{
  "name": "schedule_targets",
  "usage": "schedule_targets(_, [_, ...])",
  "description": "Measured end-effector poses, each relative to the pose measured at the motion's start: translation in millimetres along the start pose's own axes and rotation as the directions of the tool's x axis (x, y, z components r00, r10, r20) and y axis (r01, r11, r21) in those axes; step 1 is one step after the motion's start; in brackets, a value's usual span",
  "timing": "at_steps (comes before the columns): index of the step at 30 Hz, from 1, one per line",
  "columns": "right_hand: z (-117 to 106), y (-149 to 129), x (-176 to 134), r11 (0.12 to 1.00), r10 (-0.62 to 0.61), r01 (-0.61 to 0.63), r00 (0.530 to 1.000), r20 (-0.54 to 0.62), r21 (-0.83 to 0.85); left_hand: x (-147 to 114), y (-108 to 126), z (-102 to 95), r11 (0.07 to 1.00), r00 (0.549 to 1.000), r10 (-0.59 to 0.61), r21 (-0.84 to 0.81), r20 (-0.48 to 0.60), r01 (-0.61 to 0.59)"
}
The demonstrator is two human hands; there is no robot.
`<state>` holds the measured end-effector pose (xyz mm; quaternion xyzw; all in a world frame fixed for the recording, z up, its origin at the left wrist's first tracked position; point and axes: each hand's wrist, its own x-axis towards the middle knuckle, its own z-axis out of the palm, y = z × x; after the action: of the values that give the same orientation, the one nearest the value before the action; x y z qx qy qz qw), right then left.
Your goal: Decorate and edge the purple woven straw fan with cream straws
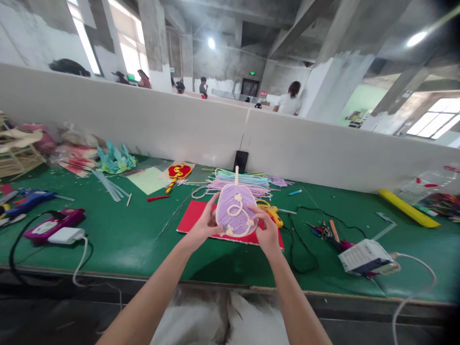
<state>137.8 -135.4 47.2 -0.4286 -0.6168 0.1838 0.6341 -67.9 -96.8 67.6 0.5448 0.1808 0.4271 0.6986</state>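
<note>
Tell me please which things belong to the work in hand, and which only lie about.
Likely in the work:
- fan, in left hand and right hand
- pipe cleaners
- yellow glue gun
- red board

Probably just lying about:
- phone
- white box
- white plug

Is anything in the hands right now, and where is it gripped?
Yes, the purple fan-shaped piece, by its side edges: left hand on the left, right hand on the right. Its cream handle points away, ungripped.
</note>
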Motion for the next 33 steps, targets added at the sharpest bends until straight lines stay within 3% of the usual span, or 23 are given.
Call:
schedule_targets(6, [-1, -2, 3, 0.989, 0.135, -0.125, 0.979, -0.151, 0.077, 3, -5, -6.7, 0.999, 1.000, -0.001, -0.047, -0.005, 0.001])
schedule_targets(12, [-6, -7, 23, 0.932, 0.353, -0.313, 0.899, -0.260, 0.183, 10, -8, -2.3, 0.938, 0.994, 0.018, 0.345, -0.105, 0.020])
schedule_targets(17, [-5, -4, 27, 0.878, 0.465, -0.410, 0.855, -0.230, 0.248, 12, -7, -2.8, 0.878, 0.984, 0.035, 0.475, -0.172, 0.052])
schedule_targets(26, [-2, 2, 20, 0.840, 0.522, -0.484, 0.845, -0.120, 0.243, 13, -10, -7.7, 0.833, 0.968, 0.081, 0.549, -0.238, 0.065])
schedule_targets(33, [-6, 5, 21, 0.882, 0.468, -0.445, 0.867, -0.173, 0.157, 11, -11, -4.3, 0.844, 0.976, 0.052, 0.532, -0.213, 0.071])
